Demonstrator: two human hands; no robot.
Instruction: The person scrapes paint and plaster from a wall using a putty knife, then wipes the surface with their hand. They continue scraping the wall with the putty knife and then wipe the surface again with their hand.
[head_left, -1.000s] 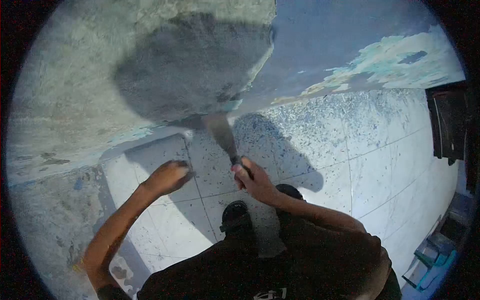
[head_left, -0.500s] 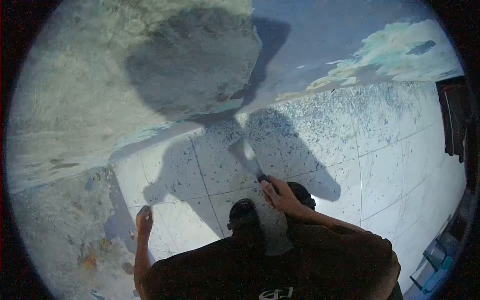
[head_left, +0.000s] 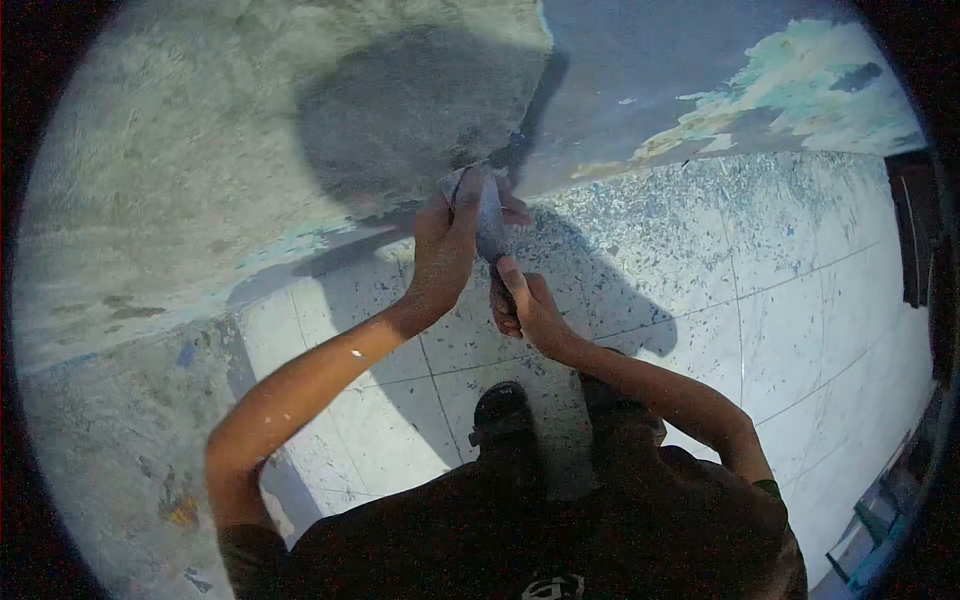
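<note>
My right hand (head_left: 534,310) grips the dark handle of a putty knife (head_left: 489,222), whose wide metal blade points up towards the wall. At the blade, my left hand (head_left: 445,245) is closed, with its thumb in front and fingertips showing past the blade's right side. Ahead of both hands is the wall (head_left: 200,150), bare grey on the left, with blue paint (head_left: 640,80) and a pale, peeled patch (head_left: 800,95) on the right. Whether the blade's tip touches the wall is hard to tell in the shadow.
Paint flakes (head_left: 640,245) litter the white tiled floor (head_left: 790,330) along the wall's foot. My shoes (head_left: 500,415) stand just below my hands. A dark object (head_left: 910,230) is at the right edge, and a blue-green item (head_left: 868,540) lies lower right.
My left hand has come up from low on the left to the putty knife's blade and closed on it. My right hand has raised the knife towards the wall.
</note>
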